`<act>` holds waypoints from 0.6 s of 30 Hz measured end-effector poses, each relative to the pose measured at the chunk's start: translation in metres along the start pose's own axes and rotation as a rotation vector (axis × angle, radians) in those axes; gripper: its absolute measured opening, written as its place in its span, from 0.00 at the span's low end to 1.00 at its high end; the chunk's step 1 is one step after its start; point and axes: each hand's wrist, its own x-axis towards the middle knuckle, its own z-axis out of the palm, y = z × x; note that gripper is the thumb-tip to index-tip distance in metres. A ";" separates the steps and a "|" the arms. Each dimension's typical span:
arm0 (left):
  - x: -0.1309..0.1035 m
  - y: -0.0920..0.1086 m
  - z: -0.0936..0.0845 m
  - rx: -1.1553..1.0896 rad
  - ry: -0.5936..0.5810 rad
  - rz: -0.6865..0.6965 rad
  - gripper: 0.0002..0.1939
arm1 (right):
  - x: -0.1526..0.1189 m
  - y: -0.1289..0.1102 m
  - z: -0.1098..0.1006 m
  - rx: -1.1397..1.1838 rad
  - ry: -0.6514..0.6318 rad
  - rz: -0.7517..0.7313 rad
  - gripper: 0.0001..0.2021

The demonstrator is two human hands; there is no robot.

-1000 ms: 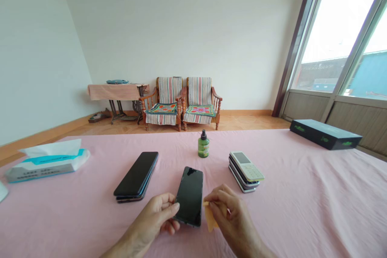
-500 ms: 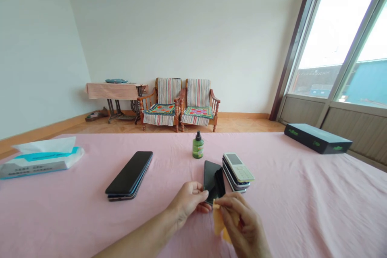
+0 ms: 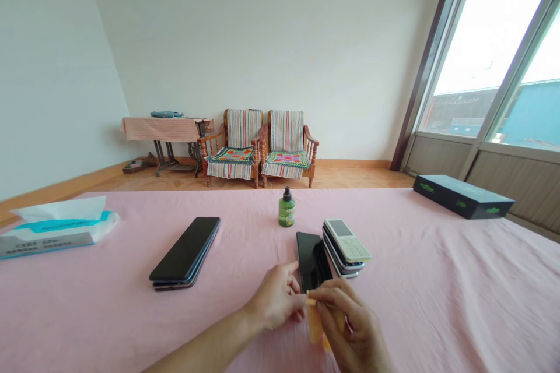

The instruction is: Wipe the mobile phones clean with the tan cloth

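Note:
A black smartphone [image 3: 311, 259] lies in front of me on the pink cloth, its glossy screen facing up. My left hand [image 3: 280, 297] closes at its lower left corner, the thumb by the bottom edge and the fingers partly hidden. In my right hand [image 3: 350, 320] a small yellow wiping cloth [image 3: 314, 323] is pinched, its top edge at the phone's lower end, near my left thumb. Just right of the phone stands a stack of phones, a pale keypad phone [image 3: 347, 240] on top. A green spray bottle [image 3: 286, 210] with a black cap stands beyond.
Another stack of dark smartphones [image 3: 186, 250] sits to the left on the pink tablecloth [image 3: 109, 315]. A tissue pack [image 3: 65, 227] lies at the far left, and a flat black box [image 3: 462, 195] at the far right. Two wooden chairs [image 3: 286, 128] stand by the wall.
My left thumb has slid off the screen to the phone's lower edge. The phone's lower end has shifted slightly right, and my right hand stays close with the yellow cloth.

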 end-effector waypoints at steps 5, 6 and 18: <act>-0.005 0.002 -0.014 0.172 0.010 0.013 0.35 | 0.000 0.001 0.001 -0.059 0.021 -0.014 0.10; -0.009 0.003 -0.018 0.208 0.024 0.025 0.34 | 0.000 0.002 0.001 -0.068 0.023 -0.017 0.10; -0.083 0.022 -0.115 0.813 0.622 0.215 0.20 | -0.009 0.017 0.010 -0.067 -0.010 -0.017 0.15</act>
